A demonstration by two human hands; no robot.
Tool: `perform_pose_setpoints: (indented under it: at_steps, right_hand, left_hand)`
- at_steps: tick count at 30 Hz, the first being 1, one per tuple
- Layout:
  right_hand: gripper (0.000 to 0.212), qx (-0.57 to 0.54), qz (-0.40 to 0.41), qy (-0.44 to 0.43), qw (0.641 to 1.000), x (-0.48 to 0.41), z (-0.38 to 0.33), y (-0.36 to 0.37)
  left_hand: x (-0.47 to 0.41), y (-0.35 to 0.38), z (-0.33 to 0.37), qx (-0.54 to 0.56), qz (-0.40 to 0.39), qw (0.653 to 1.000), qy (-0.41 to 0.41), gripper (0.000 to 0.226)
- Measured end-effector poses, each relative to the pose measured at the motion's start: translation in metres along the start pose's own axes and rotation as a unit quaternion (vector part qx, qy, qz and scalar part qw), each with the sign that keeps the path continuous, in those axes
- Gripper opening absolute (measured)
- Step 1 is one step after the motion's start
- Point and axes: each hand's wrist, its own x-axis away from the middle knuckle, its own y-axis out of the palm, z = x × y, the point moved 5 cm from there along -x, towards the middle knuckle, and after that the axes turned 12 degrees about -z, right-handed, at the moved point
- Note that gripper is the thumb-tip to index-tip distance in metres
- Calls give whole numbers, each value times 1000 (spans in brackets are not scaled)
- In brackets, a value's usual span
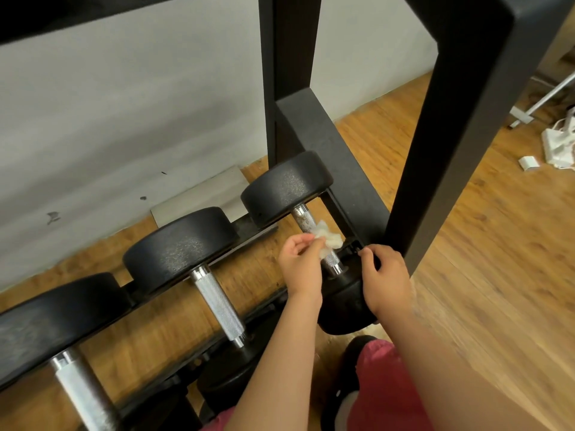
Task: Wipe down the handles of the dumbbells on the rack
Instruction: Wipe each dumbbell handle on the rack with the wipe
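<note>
Three black dumbbells with knurled silver handles lie side by side on the low tier of a black rack [348,169]. My left hand [300,264] pinches a crumpled white tissue [326,239] and holds it against the handle of the rightmost dumbbell [306,220]. My right hand [384,275] rests over that dumbbell's near head [345,309], its fingers curled over the head's top edge by the rack rail. The middle dumbbell's handle [217,301] and the left dumbbell's handle [82,390] lie bare.
A thick black rack post [448,129] rises just right of my right hand, and another upright stands behind the dumbbells. A grey wall [124,119] runs behind the rack. White cables and plugs [557,141] lie on the wooden floor at the far right.
</note>
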Motion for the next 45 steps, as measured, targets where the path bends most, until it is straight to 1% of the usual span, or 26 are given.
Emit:
perform_pose_setpoints:
  at_steps: [2,4,7,9,11,14,16,18,23,25,28,31,37,42,45]
  right_hand:
    - [28,0,-4,-1,1000,-1,1,1]
    - [28,-1,-5,-1,1000,-1,2,2]
    - [29,1,-5,-2,1000,0,3,1]
    - [29,1,-2,-3,1000,-1,3,1]
    - [28,4,-2,0,1000,-1,3,2]
    - [29,8,-2,3,1000,-1,2,2]
    - [29,11,-3,2,1000,-1,2,2]
    - [28,9,-1,0,1000,-1,2,2]
    - [27,8,-1,-2,1000,-1,2,2]
    - [27,7,-3,0,1000,-1,2,1]
    - [28,12,-8,2,1000,-1,1,1]
    - [27,8,-3,0,1000,-1,1,1]
    - [28,15,2,-1,1000,-2,2,2]
    - [27,12,2,2,1000,-1,0,2]
    - [26,6,4,0,1000,-1,2,2]
  left_hand:
    - [-3,-11,-10,-35,56,998,4,17]
    - [-6,-17,-14,-63,90,994,17,17]
    - [-9,-17,-16,-101,109,988,38,17]
    - [-11,-17,-19,-116,122,985,38,12]
    - [-9,-15,-23,-119,131,984,33,13]
    - [-5,-8,-26,-84,113,990,32,19]
    - [-1,-3,-27,-71,98,992,34,30]
    - [0,-1,-27,-77,100,991,41,37]
    - [-8,-4,-24,-93,124,987,46,33]
    - [-11,-5,-25,-97,120,987,39,28]
    - [-8,-5,-24,-131,105,986,10,22]
    - [-8,-3,-22,-137,84,987,-12,24]
    - [-10,2,-16,-125,101,986,46,27]
    - [-7,4,-26,-137,62,989,11,33]
    - [-11,3,-21,-132,82,987,35,33]
